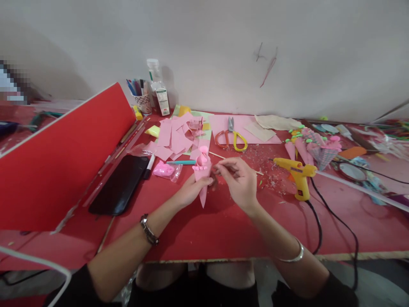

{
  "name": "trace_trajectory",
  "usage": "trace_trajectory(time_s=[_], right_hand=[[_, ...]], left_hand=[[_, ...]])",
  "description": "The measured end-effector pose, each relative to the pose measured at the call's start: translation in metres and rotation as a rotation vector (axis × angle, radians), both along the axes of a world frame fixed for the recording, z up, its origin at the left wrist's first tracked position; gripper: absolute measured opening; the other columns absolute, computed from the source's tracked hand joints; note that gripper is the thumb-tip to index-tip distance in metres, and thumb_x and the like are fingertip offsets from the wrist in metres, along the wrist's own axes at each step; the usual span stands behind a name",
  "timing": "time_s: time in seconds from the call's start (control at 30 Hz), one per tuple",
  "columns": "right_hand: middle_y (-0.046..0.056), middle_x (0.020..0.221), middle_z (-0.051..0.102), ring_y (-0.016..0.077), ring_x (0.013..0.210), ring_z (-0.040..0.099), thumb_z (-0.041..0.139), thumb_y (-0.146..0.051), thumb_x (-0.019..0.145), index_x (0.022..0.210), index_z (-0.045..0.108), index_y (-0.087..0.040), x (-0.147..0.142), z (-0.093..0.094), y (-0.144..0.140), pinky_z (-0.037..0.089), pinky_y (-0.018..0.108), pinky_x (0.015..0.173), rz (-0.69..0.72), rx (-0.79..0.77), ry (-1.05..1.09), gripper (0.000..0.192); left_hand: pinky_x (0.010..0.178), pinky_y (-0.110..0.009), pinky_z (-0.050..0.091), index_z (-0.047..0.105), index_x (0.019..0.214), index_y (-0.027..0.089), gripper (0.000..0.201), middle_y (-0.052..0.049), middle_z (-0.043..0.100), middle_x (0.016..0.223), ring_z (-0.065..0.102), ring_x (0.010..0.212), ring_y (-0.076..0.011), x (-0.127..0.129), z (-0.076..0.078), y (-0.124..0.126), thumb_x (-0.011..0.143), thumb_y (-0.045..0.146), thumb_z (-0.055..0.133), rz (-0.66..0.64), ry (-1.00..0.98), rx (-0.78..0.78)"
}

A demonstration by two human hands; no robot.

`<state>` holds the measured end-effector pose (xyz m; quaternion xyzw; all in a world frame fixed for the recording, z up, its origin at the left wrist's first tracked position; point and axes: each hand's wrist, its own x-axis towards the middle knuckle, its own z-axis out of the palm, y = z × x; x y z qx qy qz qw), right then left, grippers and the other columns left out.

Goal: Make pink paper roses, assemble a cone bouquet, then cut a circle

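Observation:
My left hand is closed around a small pink paper cone, its point facing down. At the top of the cone sit bright pink clay-like shapes, with a row of small pink bits along the rim. Just right of the cone is my right hand, thumb and fingertips pinched together; whatever they hold, if anything, is too small to make out. Behind the left hand lie a plastic bag of pink clay and a teal stick-like pen. A thin wooden stick passes behind the right hand.
A yellow glue gun with a black cord lies right. Behind are scissors, pink paper pieces and a glass bottle. Several decorated cones sit far right. A phone and red board are left.

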<state>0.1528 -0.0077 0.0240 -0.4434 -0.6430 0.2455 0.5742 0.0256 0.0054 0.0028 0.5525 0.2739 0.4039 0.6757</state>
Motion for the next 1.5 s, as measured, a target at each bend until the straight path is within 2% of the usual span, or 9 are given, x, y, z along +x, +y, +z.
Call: trace_trajectory(time_s=[0.13, 0.23, 0.37, 0.63, 0.87, 1.17, 1.37, 1.5], right_hand=[[0.0, 0.072, 0.063, 0.0114, 0.066, 0.06, 0.055, -0.015, 0.075, 0.074, 0.062, -0.021, 0.0025, 0.0067, -0.0017, 0.05, 0.024, 0.06, -0.043, 0.123, -0.153, 0.009], [0.0, 0.074, 0.063, 0.0115, 0.069, 0.059, 0.056, -0.014, 0.075, 0.076, 0.064, -0.022, 0.0033, 0.0097, -0.0027, 0.05, 0.026, 0.064, -0.015, 0.173, -0.197, 0.011], [0.0, 0.076, 0.065, 0.0107, 0.068, 0.058, 0.055, -0.013, 0.075, 0.079, 0.063, -0.022, 0.0015, 0.0081, -0.0036, 0.049, 0.025, 0.063, 0.032, 0.156, -0.165, 0.012], [-0.001, 0.07, 0.065, 0.0121, 0.067, 0.06, 0.059, -0.013, 0.072, 0.072, 0.064, -0.023, -0.0011, 0.0095, -0.0047, 0.05, 0.027, 0.063, 0.002, 0.198, -0.169, 0.011], [-0.001, 0.071, 0.063, 0.0112, 0.066, 0.058, 0.059, -0.012, 0.073, 0.076, 0.066, -0.023, -0.0004, 0.0084, -0.0042, 0.048, 0.026, 0.062, 0.027, 0.208, -0.195, 0.013], [-0.001, 0.073, 0.062, 0.0093, 0.066, 0.057, 0.057, -0.011, 0.073, 0.08, 0.062, -0.021, -0.0012, 0.0063, -0.0034, 0.048, 0.022, 0.061, 0.113, 0.153, -0.097, 0.014], [-0.001, 0.071, 0.06, 0.0098, 0.066, 0.056, 0.056, -0.014, 0.074, 0.075, 0.06, -0.02, -0.0009, 0.0037, -0.0025, 0.048, 0.023, 0.061, 0.107, 0.098, -0.062, 0.008], [-0.001, 0.07, 0.059, 0.0092, 0.065, 0.055, 0.056, -0.012, 0.074, 0.073, 0.06, -0.02, -0.0015, 0.005, -0.0024, 0.046, 0.022, 0.06, 0.102, 0.111, -0.071, 0.008]], left_hand=[[0.055, -0.027, 0.03, 0.041, 0.055, 0.018, 0.017, 0.003, 0.041, 0.053, 0.038, 0.053, -0.0107, 0.0, 0.0014, -0.0017, 0.063, 0.033, 0.045, 0.004, 0.049, 0.018], [0.052, -0.025, 0.026, 0.038, 0.055, 0.018, 0.017, 0.005, 0.035, 0.052, 0.032, 0.05, -0.0089, 0.0005, 0.0011, -0.0028, 0.063, 0.031, 0.045, 0.032, 0.064, -0.03], [0.05, -0.024, 0.025, 0.037, 0.056, 0.018, 0.017, 0.005, 0.032, 0.052, 0.029, 0.05, -0.0083, 0.0017, 0.0014, -0.0038, 0.06, 0.031, 0.047, 0.076, 0.084, -0.085], [0.051, -0.025, 0.027, 0.037, 0.054, 0.018, 0.018, 0.006, 0.034, 0.051, 0.031, 0.05, -0.0082, 0.0027, 0.0011, -0.0041, 0.058, 0.032, 0.048, 0.11, 0.125, -0.108], [0.053, -0.025, 0.029, 0.039, 0.057, 0.018, 0.017, 0.005, 0.034, 0.055, 0.032, 0.053, -0.0088, 0.0026, 0.0064, -0.0055, 0.056, 0.032, 0.048, 0.109, 0.109, -0.093], [0.055, -0.025, 0.029, 0.039, 0.058, 0.018, 0.017, 0.003, 0.035, 0.058, 0.033, 0.057, -0.0102, 0.0021, 0.0067, -0.0054, 0.055, 0.032, 0.048, 0.115, 0.141, -0.114], [0.053, -0.024, 0.027, 0.035, 0.055, 0.018, 0.016, 0.005, 0.031, 0.055, 0.03, 0.054, -0.0085, 0.0015, 0.0043, -0.0049, 0.057, 0.031, 0.045, 0.077, 0.126, -0.071], [0.054, -0.024, 0.027, 0.037, 0.056, 0.018, 0.013, 0.005, 0.032, 0.056, 0.031, 0.056, -0.0089, -0.0002, 0.0037, -0.0052, 0.056, 0.027, 0.045, 0.081, 0.205, -0.056]])
